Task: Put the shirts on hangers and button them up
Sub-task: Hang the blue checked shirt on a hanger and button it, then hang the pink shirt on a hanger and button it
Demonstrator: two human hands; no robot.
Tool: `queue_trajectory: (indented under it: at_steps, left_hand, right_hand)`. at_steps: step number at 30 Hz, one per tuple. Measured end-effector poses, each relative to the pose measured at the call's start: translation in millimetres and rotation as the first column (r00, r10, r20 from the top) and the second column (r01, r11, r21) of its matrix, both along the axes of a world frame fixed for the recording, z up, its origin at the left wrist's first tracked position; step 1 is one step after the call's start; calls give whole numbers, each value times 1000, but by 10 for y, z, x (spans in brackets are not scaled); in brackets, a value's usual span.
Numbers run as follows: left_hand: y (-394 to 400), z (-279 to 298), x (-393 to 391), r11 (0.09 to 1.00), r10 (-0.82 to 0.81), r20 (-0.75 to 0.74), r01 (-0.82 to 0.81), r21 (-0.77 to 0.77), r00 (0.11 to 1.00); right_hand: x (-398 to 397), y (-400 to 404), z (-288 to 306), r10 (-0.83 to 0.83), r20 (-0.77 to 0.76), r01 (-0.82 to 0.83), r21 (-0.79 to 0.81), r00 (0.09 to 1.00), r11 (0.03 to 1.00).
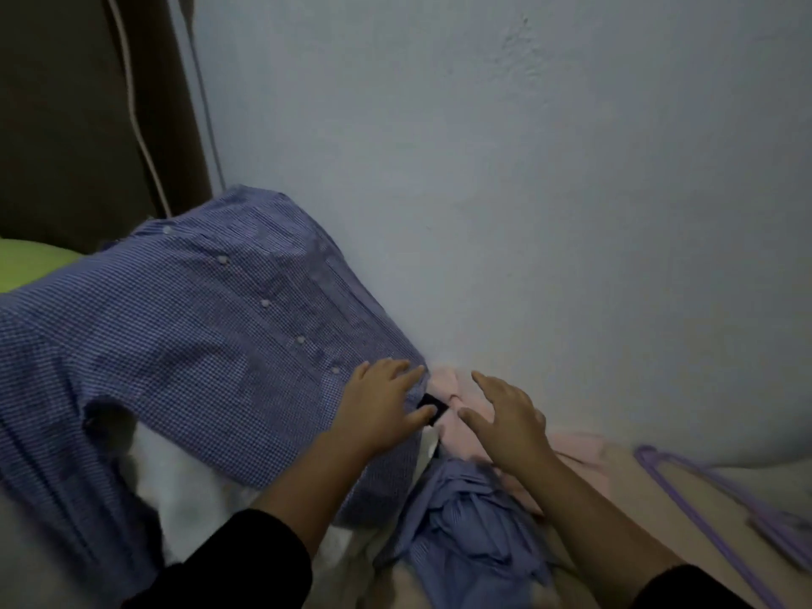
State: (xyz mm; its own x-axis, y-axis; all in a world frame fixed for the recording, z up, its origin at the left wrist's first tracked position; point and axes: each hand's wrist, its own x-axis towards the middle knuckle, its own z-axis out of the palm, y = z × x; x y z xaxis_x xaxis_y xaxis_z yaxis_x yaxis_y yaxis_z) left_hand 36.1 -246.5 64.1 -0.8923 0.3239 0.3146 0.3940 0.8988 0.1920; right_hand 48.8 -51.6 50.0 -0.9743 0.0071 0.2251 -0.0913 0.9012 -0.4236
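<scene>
We are resting our left hand (386, 404), fingers flat, on the buttoned blue checked cotton shirt (197, 336). Beside its hem our right hand (505, 415) is hovering, fingers spread and holding nothing, over a crumpled pink shirt (457, 415); dragging that could be rumpling the finished one.

blue-white small-check shirt (184, 336) under left hand (382, 406), pale pink garment (452, 415) under right hand (505, 419), lilac hangers (720, 498) right of it, black sleeves (246, 560)
</scene>
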Motion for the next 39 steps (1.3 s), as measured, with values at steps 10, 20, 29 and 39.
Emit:
queue_trajectory:
  at_steps: [10,20,29,39]
  left_hand:
    - [497,-713,-308,998,-42,69,38,54,997]
    - [1112,-1297,-978,992,-115,179,103,74,977]
    - [1719,-1562,-1337,976,-201,167,182,121,965]
    - [1985,-1624,-1293,965,-246,180,223,140,952]
  right_hand:
    - [-246,538,-825,-78,124,87,-70,989,994]
    - [-801,1162,-1513,-129,152,154,-169,980,973]
    - [-1039,1858,-1804,-487,115,494,-51,866,868]
    - [-1124,2148,-1694,-357,372,474,-299,857,828]
